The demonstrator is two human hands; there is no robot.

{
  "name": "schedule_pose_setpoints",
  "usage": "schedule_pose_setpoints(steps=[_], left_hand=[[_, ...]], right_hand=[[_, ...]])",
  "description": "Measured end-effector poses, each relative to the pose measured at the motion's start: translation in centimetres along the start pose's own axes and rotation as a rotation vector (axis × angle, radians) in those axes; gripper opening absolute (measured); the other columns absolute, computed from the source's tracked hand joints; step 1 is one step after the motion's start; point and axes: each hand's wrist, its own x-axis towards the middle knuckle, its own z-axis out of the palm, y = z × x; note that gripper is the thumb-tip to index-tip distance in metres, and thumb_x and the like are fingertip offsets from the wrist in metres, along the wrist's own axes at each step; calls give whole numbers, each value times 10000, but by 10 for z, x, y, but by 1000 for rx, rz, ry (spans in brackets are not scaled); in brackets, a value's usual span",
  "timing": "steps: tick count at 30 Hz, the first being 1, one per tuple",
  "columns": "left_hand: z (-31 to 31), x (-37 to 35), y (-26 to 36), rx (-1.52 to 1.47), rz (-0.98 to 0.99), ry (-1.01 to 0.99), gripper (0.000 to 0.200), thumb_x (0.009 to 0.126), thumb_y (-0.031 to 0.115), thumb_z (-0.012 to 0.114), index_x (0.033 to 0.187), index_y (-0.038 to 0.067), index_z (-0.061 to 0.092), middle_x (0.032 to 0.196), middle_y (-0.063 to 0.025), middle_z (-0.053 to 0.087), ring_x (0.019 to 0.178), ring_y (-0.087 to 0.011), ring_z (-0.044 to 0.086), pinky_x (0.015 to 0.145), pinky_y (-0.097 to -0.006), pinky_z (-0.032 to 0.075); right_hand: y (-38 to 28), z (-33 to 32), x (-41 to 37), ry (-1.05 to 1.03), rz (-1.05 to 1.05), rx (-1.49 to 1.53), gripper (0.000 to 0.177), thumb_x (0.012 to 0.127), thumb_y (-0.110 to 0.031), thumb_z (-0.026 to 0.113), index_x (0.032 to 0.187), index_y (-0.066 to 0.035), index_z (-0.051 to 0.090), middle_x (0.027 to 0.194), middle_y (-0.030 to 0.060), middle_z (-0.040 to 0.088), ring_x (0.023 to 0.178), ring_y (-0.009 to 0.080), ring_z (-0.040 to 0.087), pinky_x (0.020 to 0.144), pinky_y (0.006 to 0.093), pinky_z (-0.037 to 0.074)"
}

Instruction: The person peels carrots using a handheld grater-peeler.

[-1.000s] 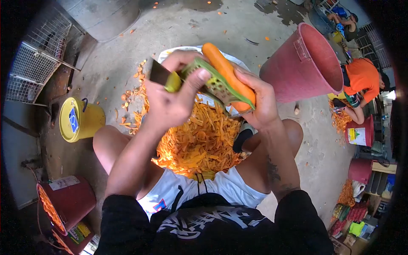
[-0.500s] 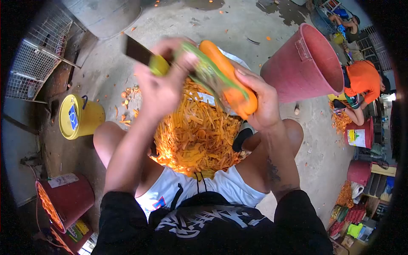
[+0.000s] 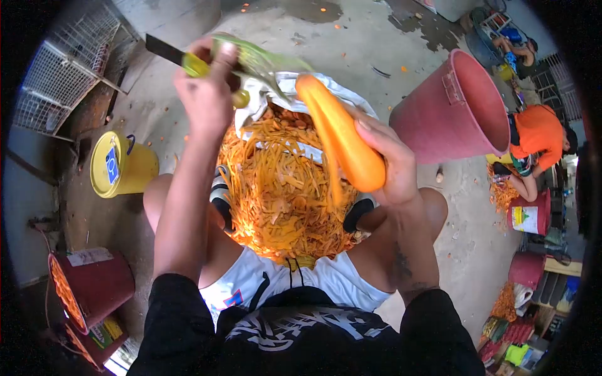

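Note:
My right hand grips a large orange carrot by its thick end, the narrow end pointing up and left. A thin strip of peel hangs along its side. My left hand is closed around a blurred green peeler, which is apart from the carrot. In the same hand is a knife with a dark blade and a yellow handle, the blade pointing up-left. Below both hands, between my legs, a big heap of carrot peelings rises around a white sack.
A red tub stands to the right, a yellow bucket to the left. Red buckets with orange contents are at lower left. A person in an orange shirt bends over peelings at right; another person sits farther back.
My left hand has moved up and left with the peeler and knife, away from the carrot. The carrot has tilted slightly and its peeled side now shows.

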Motion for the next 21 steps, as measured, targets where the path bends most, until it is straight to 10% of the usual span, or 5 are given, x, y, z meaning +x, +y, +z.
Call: schedule_pose_setpoints(steps=[3, 7, 12, 18, 21], left_hand=[[-25, 26, -9, 244, -59, 34, 164, 979, 167, 705, 929, 18, 659, 741, -29, 654, 567, -92, 530, 514, -282, 423], [-4, -2, 0, 844, -19, -498, 134, 837, 51, 609, 926, -41, 647, 803, -201, 713, 732, -345, 705, 738, -443, 553], [24, -32, 54, 756, -13, -771, 248, 855, 66, 586, 1052, -73, 639, 905, -302, 683, 873, -475, 661, 792, -475, 510], [-11, -24, -36, 1105, -194, -933, 355, 802, 97, 552, 1091, -93, 634, 979, -329, 685, 947, -460, 677, 880, -522, 512], [8, -28, -9, 948, -70, -848, 327, 769, 73, 563, 1046, -87, 632, 875, -341, 662, 866, -492, 662, 837, -535, 515]], right_hand=[[0, 4, -3, -99, 103, 116, 583, 1059, -390, 441, 1488, 5, 439, 912, 123, 623, 623, 166, 585, 492, 278, 447], [9, -21, 4, -56, 183, 320, 400, 1092, -365, 406, 1346, -82, 529, 910, 139, 639, 578, 177, 591, 408, 257, 398], [12, -21, 5, -88, 147, 388, 386, 1085, -360, 408, 1306, -62, 516, 890, 154, 629, 552, 182, 572, 405, 251, 394], [1, -35, 12, -418, -89, 137, 626, 1017, -490, 532, 1409, -15, 421, 975, 201, 608, 600, 193, 592, 468, 260, 479], [5, 2, 19, 301, -357, 382, 710, 1038, -582, 479, 1464, -16, 428, 942, 89, 603, 795, 127, 550, 605, 228, 492]])
